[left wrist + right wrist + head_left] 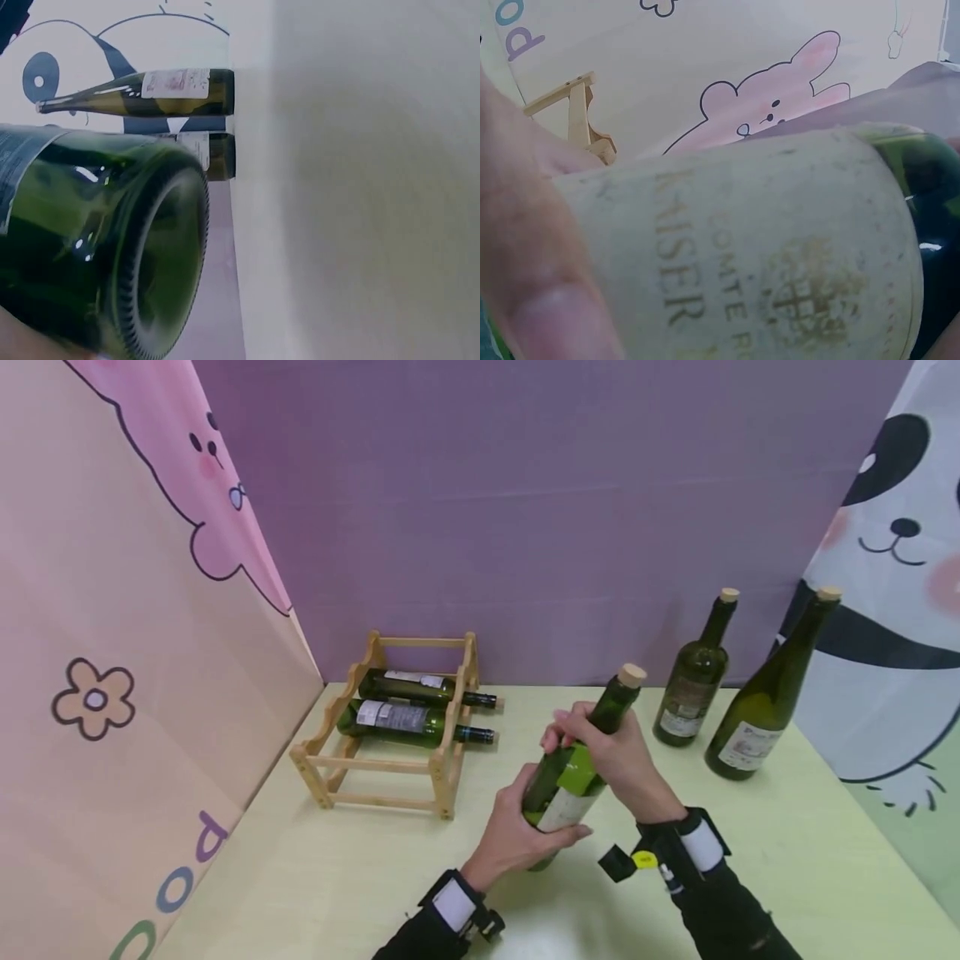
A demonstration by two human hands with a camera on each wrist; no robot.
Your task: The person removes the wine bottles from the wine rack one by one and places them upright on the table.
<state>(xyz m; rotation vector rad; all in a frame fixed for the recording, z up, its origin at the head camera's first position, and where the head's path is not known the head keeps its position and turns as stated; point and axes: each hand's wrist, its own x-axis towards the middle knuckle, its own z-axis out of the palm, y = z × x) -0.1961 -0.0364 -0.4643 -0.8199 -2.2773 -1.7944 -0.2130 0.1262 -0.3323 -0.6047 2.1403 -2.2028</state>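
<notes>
A green wine bottle point(564, 810) with a cork is tilted above the table, its neck toward the upper right. My left hand point(517, 831) grips its lower body, with the thumb across the front near the label. Around the shoulder, just under the neck, curl the fingers of my right hand point(618, 764). The ribbed base of this wine bottle point(169, 262) fills much of the left wrist view, raised off the tabletop. In the right wrist view, its worn pale label point(780, 247) shows gold lettering beside a thumb.
Left of the hands stands a wooden wine rack point(390, 766) with two corked bottles lying in it, necks to the right. At the back right, a dark bottle point(692, 681) and a taller green bottle point(765, 714) stand upright on the pale table point(315, 877). Printed curtains enclose the table.
</notes>
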